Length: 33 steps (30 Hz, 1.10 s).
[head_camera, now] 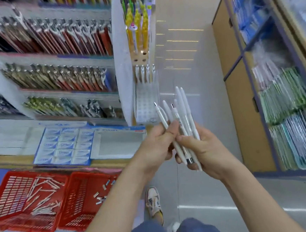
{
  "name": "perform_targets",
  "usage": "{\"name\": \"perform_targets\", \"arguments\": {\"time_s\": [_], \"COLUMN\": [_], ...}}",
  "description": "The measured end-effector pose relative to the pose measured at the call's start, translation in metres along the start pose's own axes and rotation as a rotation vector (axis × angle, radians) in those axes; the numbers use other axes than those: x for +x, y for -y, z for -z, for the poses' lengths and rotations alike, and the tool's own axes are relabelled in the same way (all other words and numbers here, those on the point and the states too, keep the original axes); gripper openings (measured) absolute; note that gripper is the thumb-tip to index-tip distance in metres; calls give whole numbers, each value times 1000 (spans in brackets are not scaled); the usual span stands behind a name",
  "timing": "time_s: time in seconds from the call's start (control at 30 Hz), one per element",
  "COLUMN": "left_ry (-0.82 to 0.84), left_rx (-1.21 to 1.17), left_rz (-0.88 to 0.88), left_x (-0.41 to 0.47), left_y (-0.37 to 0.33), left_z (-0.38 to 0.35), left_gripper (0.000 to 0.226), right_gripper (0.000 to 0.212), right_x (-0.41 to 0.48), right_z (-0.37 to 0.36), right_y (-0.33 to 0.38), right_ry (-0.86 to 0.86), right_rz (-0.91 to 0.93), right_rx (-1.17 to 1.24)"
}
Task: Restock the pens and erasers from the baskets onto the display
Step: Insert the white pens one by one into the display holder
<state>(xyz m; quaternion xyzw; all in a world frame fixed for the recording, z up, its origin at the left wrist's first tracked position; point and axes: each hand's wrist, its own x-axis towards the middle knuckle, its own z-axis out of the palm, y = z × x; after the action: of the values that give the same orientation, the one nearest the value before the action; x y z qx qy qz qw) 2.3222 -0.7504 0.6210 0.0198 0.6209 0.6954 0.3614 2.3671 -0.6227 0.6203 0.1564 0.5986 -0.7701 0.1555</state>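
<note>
A bunch of white pens fans upward in front of me, and both hands hold it. My right hand grips the bunch low down. My left hand pinches one white pen at the left of the bunch. Just beyond stands the white end display, with a row of white pens in its upper holes and bare holes below. On the floor at lower left sit two red baskets: the left basket holds several white pens, the right basket a few small erasers. Eraser boxes lie on the counter.
Tiered racks of pens fill the shelving at left. Yellow novelty pens stand at the top of the end display. An open white box sits beside the erasers. A shelf of notebooks lines the aisle's right side. My shoe is on the floor.
</note>
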Motion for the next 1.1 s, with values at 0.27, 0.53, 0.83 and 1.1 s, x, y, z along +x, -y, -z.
{"name": "perform_targets", "arguments": {"time_s": [0.27,0.53,0.83,1.1], "left_ry": [-391,-873,-944,-1039], "left_rx": [74,80,280,422], "left_rz": [-83,-57,20,-142], "left_x": [64,103,111,124], "left_y": [-32,-16,-3,-17], "left_z": [4,12,22,22], "left_gripper": [21,12,14,28], "right_gripper": [16,22,30,18], "right_x": [79,166,212,222], "right_z": [41,72,31,67], "right_y": [43,31,6,23], "right_ry": [159,0,-250,-267], "right_rz": [-40,-21,158,255], "right_rx": [-243,-296,-388,-604]}}
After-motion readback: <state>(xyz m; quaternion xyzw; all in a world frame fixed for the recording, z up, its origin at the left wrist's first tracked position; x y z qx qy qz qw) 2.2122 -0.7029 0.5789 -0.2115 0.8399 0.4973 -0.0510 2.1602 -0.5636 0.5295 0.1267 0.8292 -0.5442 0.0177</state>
